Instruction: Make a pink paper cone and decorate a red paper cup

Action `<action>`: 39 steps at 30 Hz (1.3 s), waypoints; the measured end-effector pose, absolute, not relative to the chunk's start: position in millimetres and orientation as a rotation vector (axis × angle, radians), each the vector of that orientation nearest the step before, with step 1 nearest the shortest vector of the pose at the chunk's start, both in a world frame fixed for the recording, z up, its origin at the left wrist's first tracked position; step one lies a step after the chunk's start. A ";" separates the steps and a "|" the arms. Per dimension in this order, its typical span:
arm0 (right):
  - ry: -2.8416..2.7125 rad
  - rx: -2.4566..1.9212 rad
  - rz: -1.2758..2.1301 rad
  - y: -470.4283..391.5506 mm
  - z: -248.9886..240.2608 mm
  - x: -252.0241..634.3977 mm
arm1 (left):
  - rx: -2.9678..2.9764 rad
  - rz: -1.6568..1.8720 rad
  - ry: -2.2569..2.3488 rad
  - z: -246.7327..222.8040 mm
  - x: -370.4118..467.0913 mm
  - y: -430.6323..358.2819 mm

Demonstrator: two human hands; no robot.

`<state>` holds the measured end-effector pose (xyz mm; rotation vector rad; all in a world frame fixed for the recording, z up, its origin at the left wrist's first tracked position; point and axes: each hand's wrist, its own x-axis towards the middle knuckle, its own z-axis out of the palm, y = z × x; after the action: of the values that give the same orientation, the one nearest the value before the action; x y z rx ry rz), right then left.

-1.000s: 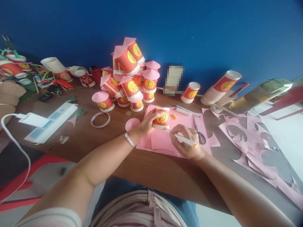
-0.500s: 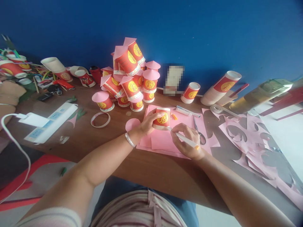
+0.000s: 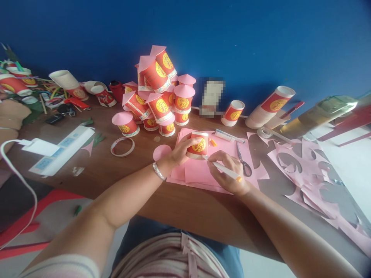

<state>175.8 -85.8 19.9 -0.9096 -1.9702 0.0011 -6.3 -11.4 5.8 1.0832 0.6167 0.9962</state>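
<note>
A red paper cup with a yellow round emblem is held over the pink paper sheets, its pale band at the bottom. My left hand wraps round its left side, thumb across the front. In my right hand is a white marker pen with an orange end, its tip at the cup's lower right edge. A pink paper disc lies by my left wrist. The orange pen cap and the scissors rest on the paper.
Red cups with pink cone tops are piled at the back. A paper ring and a power strip lie to the left. Stacked cups, a tape roll and pink paper scraps are on the right.
The pen and right hand have shifted very slightly left along the cup's lower edge. The left hand still holds the cup in the same place.
</note>
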 end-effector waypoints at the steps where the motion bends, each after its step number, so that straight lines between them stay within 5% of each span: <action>1: -1.965 -0.912 0.001 -85.5 19.1 175.9 | 1.074 0.984 0.583 4.4 -5.9 -10.5; 39: -1.967 -0.887 0.045 -88.6 26.7 175.5 | 1.007 0.963 0.614 17.0 -7.8 -15.9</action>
<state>175.5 -88.6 26.7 -0.8869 -1.9670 0.0445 -7.8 -15.9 17.0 1.0073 0.6136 0.9630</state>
